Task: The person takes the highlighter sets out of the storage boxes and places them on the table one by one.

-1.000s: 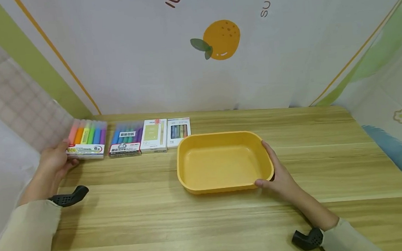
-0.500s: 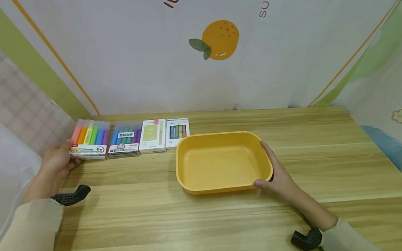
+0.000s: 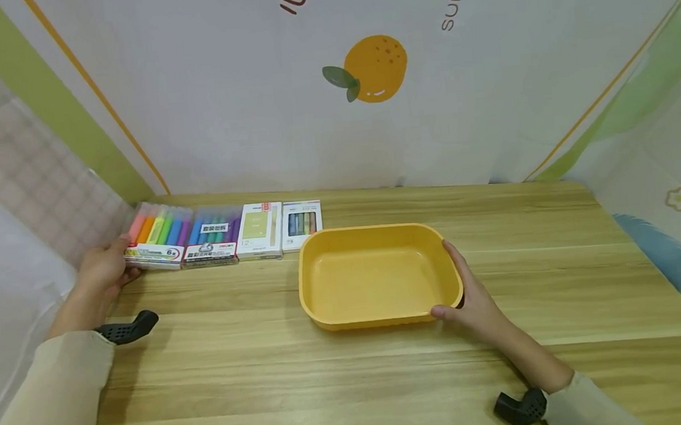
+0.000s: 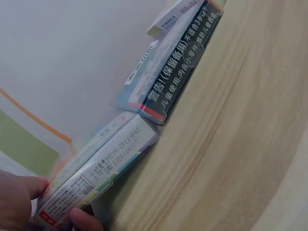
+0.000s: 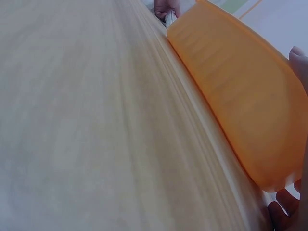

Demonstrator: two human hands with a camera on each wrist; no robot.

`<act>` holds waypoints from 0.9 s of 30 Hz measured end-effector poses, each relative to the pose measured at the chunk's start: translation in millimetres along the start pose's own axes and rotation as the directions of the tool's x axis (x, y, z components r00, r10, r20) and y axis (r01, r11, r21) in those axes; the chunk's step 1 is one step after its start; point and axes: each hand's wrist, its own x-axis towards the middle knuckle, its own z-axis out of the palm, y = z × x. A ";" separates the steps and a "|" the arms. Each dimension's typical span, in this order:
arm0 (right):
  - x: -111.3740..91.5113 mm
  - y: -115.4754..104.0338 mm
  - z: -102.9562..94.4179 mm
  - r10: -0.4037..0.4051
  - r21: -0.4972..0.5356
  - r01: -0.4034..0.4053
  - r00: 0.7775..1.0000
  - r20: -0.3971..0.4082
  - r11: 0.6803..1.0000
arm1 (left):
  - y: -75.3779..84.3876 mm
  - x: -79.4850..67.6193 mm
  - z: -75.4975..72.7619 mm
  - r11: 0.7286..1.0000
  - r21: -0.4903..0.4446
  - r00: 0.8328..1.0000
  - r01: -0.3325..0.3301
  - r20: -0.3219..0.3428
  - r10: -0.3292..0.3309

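i'm looking down at the wooden table (image 3: 354, 385), and the biggest thing on it is the yellow tray (image 3: 375, 275) sitting near the middle, and it holds nothing at all. my right hand (image 3: 473, 299) is on the tray's right end, thumb at the near corner and fingers laid along the rim, a loose steadying hold rather than a tight clamp; the right wrist view shows the tray wall (image 5: 236, 91) flat on the wood with my fingertips at its edge.

along the far left there's a row of four packs lying side by side: the highlighter pack (image 3: 156, 237) at the left end, then the marker pack (image 3: 213, 236), the white box (image 3: 260, 229) and the small pen box (image 3: 301, 223), which sits just beside the tray's far left corner. my left hand (image 3: 102, 274) is at the left end of the highlighter pack, thumb and fingers pinching its end; the left wrist view shows that pack (image 4: 103, 166) flat on the table, one end butted against the marker pack (image 4: 175, 67).

as i read it, we're right at the start: nothing is in the tray, all four packs are in their row, and the first one is only gripped, not lifted. lifting, carrying and setting down are all left to do.
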 end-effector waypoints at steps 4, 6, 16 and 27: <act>0.0 0.6 0.7 -0.004 0.004 0.004 1.000 0.001 1.000 | -2.5 -0.4 -1.4 0.994 0.105 0.999 -0.033 -0.007 0.034; -0.5 0.6 0.9 -0.006 0.011 0.006 1.000 0.000 1.000 | -4.3 -0.5 -1.9 0.978 0.202 0.998 -0.060 -0.015 0.064; -1.1 0.2 1.6 -0.005 0.015 0.005 1.000 0.001 1.000 | -6.7 -2.4 0.6 0.816 0.568 0.981 -0.106 -0.074 0.179; -2.0 -4.2 2.8 0.008 0.066 -0.008 1.000 0.011 0.998 | -10.3 -4.5 2.4 0.677 0.721 0.960 -0.148 -0.060 0.273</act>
